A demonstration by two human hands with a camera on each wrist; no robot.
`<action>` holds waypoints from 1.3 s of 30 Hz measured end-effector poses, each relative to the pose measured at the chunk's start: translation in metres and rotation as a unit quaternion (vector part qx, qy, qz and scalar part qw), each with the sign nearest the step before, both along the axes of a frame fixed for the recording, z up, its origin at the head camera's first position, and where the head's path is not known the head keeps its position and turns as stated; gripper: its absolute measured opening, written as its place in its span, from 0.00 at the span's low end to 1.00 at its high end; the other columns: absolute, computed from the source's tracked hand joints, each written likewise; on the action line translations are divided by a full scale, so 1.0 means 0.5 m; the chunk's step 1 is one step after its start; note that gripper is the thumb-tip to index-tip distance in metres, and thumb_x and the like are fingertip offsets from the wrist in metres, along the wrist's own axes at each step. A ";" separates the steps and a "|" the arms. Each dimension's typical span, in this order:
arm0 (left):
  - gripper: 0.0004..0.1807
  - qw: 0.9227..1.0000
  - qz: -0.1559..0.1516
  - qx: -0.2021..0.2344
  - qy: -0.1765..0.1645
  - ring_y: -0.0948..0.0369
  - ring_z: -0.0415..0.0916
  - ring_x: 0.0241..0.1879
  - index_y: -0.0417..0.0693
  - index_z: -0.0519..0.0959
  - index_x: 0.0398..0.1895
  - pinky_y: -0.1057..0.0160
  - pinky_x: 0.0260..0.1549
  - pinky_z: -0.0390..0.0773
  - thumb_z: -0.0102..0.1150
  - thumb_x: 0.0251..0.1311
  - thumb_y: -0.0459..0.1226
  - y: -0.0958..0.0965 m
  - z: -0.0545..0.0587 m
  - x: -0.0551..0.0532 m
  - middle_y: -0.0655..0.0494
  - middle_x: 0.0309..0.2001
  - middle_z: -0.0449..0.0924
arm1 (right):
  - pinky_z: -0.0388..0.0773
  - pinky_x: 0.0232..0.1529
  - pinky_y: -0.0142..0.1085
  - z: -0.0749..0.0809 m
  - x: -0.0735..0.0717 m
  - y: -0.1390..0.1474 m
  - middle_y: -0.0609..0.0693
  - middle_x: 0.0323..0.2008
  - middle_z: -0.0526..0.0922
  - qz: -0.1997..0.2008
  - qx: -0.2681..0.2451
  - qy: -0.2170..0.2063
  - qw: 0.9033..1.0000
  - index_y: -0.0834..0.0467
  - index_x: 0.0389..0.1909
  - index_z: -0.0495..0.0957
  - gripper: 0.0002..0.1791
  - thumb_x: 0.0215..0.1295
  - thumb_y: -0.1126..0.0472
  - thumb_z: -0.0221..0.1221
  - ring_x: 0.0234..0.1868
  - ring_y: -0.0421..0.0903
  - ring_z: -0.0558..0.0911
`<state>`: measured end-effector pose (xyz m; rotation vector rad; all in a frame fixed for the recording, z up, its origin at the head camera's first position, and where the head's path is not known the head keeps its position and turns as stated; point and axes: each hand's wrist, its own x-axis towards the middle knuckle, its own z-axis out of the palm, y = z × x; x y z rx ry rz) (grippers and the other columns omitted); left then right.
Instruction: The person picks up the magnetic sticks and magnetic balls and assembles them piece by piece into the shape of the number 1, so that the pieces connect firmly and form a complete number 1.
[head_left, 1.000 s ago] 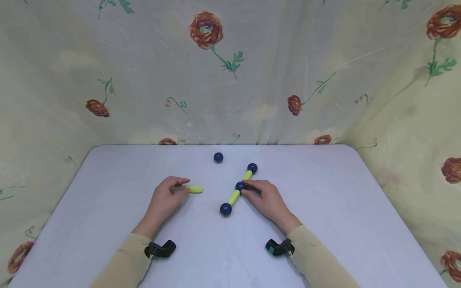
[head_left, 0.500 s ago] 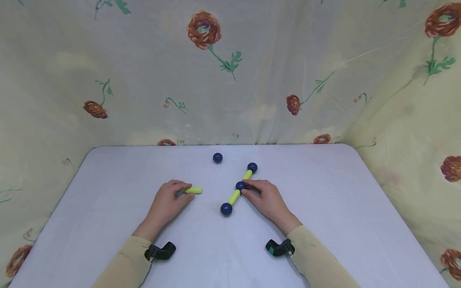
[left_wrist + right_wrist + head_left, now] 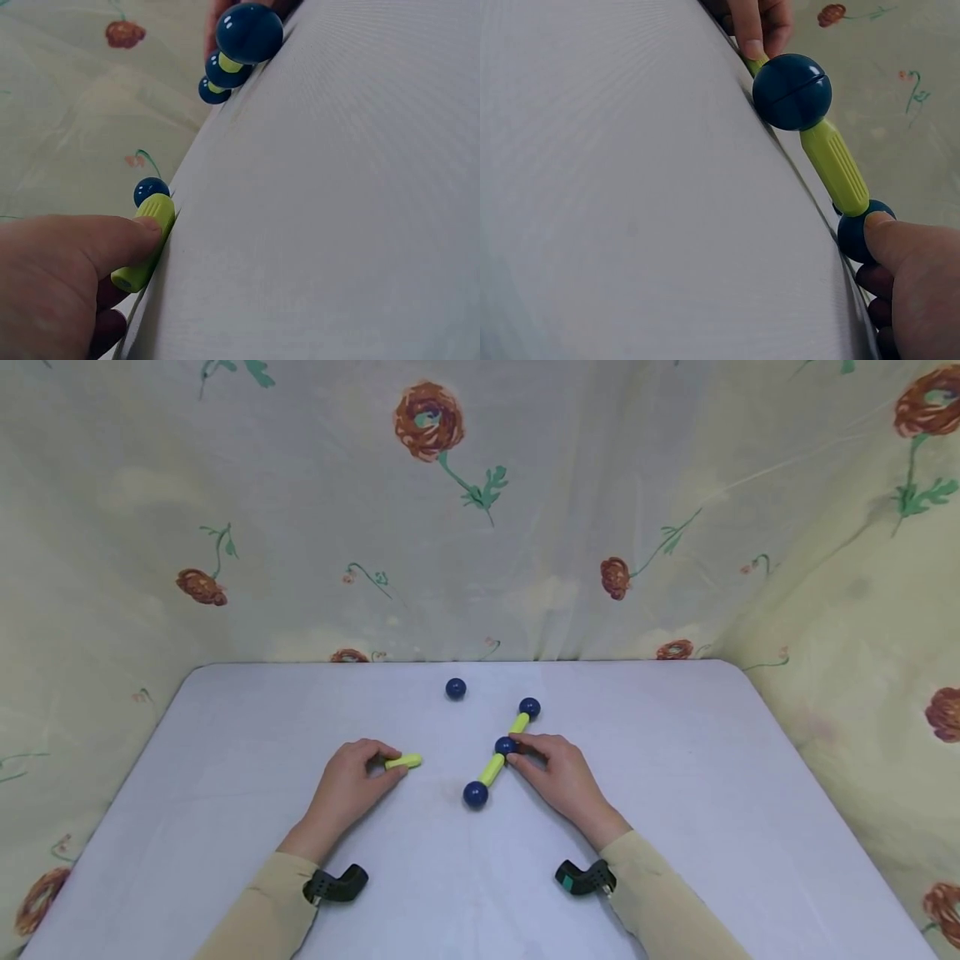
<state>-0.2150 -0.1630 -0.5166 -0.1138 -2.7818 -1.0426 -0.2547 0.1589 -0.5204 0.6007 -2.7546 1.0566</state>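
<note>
Between thumb and fingers, my left hand (image 3: 349,782) pinches a short yellow-green rod (image 3: 407,761) low over the white table; the left wrist view shows the rod (image 3: 155,214) with a flat end toward the wrist. My right hand (image 3: 561,778) grips the middle blue ball (image 3: 505,746) of a straight chain. Two yellow-green rods join that chain: the near rod (image 3: 492,770) leads to the near blue ball (image 3: 476,794), the far rod (image 3: 519,723) to the far blue ball (image 3: 529,707). In the right wrist view the thumb presses the middle ball (image 3: 857,238).
A loose blue ball (image 3: 456,688) lies near the back of the white table (image 3: 300,702), left of the chain. Behind the table hangs a flower-printed cloth (image 3: 540,527). Both wrists carry black bands (image 3: 336,883).
My left fingers have closed round the rod, and the rod's angle has turned slightly. The right hand keeps its hold on the middle ball, with hardly any movement of the chain.
</note>
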 end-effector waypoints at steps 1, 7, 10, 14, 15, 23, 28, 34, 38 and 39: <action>0.11 1.000 -0.001 0.001 -0.001 0.56 0.75 0.45 0.52 0.85 0.40 0.53 0.47 0.74 0.72 0.57 0.43 0.000 0.000 0.000 0.59 0.41 0.83 | 0.75 0.54 0.44 0.000 0.000 0.001 0.45 0.49 0.84 -0.001 0.000 -0.001 1.000 0.48 0.57 0.82 0.19 0.67 0.49 0.63 0.53 0.45 0.80; 0.11 1.000 -0.003 0.000 -0.001 0.57 0.75 0.45 0.53 0.85 0.40 0.53 0.47 0.75 0.73 0.56 0.44 0.001 -0.001 -0.001 0.60 0.40 0.82 | 0.75 0.54 0.45 0.001 0.000 0.002 0.44 0.49 0.84 -0.001 -0.006 0.000 1.000 0.48 0.57 0.82 0.19 0.67 0.48 0.63 0.53 0.45 0.80; 0.13 1.000 -0.008 -0.004 0.000 0.57 0.75 0.45 0.52 0.85 0.43 0.54 0.46 0.75 0.72 0.56 0.44 0.002 0.000 0.000 0.59 0.41 0.83 | 0.75 0.54 0.45 0.001 0.000 0.003 0.44 0.49 0.84 -0.002 -0.004 -0.001 1.000 0.48 0.57 0.81 0.19 0.67 0.48 0.63 0.53 0.45 0.80; 0.16 1.000 -0.015 -0.018 0.005 0.57 0.74 0.45 0.51 0.86 0.47 0.54 0.45 0.74 0.71 0.57 0.44 0.004 0.001 0.001 0.59 0.42 0.82 | 0.75 0.54 0.44 0.001 0.000 0.003 0.44 0.50 0.84 -0.004 -0.001 -0.005 1.000 0.48 0.58 0.81 0.20 0.68 0.48 0.63 0.54 0.45 0.79; 0.16 1.000 -0.016 -0.022 0.006 0.56 0.73 0.45 0.51 0.86 0.48 0.54 0.45 0.73 0.71 0.57 0.44 0.005 0.001 0.002 0.58 0.42 0.82 | 0.75 0.54 0.44 0.001 0.000 0.003 0.44 0.50 0.84 -0.004 0.000 -0.005 1.000 0.48 0.58 0.81 0.20 0.68 0.48 0.63 0.54 0.45 0.79; 0.15 1.000 -0.014 -0.026 0.006 0.57 0.71 0.43 0.51 0.86 0.46 0.56 0.42 0.72 0.69 0.59 0.45 0.006 0.002 0.007 0.60 0.39 0.80 | 0.75 0.54 0.44 -0.001 -0.001 0.003 0.43 0.49 0.84 -0.003 0.001 -0.003 1.000 0.48 0.58 0.81 0.20 0.68 0.47 0.62 0.53 0.44 0.79; 0.12 1.000 -0.016 -0.003 0.017 0.60 0.69 0.37 0.51 0.86 0.43 0.58 0.37 0.71 0.70 0.58 0.44 0.003 0.002 0.009 0.63 0.33 0.78 | 0.75 0.54 0.45 0.000 -0.002 0.003 0.44 0.50 0.84 -0.001 -0.001 -0.004 1.000 0.48 0.58 0.81 0.20 0.68 0.47 0.62 0.54 0.45 0.79; 0.11 1.000 -0.023 0.009 0.019 0.61 0.69 0.33 0.51 0.87 0.40 0.58 0.35 0.71 0.70 0.57 0.44 0.002 0.007 0.012 0.65 0.30 0.77 | 0.75 0.55 0.45 0.001 0.000 0.003 0.44 0.51 0.84 -0.003 -0.003 -0.005 1.000 0.47 0.58 0.81 0.20 0.68 0.47 0.62 0.54 0.45 0.79; 0.11 1.000 -0.022 0.011 0.013 0.61 0.70 0.33 0.52 0.86 0.40 0.58 0.34 0.71 0.70 0.56 0.44 0.004 0.009 0.018 0.65 0.29 0.77 | 0.75 0.54 0.45 -0.001 0.002 0.002 0.43 0.50 0.84 -0.005 -0.001 -0.007 1.000 0.47 0.58 0.81 0.20 0.68 0.47 0.62 0.54 0.45 0.79; 0.11 1.000 -0.022 0.013 0.014 0.61 0.70 0.33 0.52 0.86 0.39 0.58 0.34 0.71 0.70 0.56 0.44 0.005 0.009 0.020 0.65 0.29 0.77 | 0.75 0.54 0.45 -0.001 0.002 0.002 0.44 0.50 0.84 -0.004 -0.001 -0.007 1.000 0.47 0.58 0.81 0.20 0.68 0.47 0.62 0.54 0.45 0.79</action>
